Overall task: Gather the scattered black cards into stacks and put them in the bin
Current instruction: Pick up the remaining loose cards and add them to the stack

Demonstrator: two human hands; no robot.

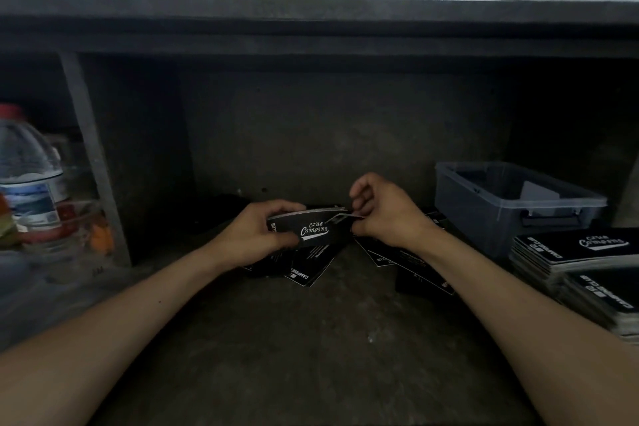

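Finished stacks [570, 252]: two tall piles of black cards at four o'clock from the hands, squared up on the shelf, outside the bin.
Loose cards [307, 273]: fanned on the grey surface just under both hands, from six to four o'clock, not yet gathered.
Left hand [256, 235]: fingers and thumb curl round a held stack [311, 230], logo side up.
Right hand [383, 214]: thumb and fingertips pinch a single card [347, 216] against the held stack's three o'clock end.
Bin [477, 221]: clear plastic, at two o'clock. One pale object lies inside and no black cards show.
Water bottle [27, 176]: far off at nine o'clock.
Progress: stacking looks well advanced, while binning appears not yet begun.
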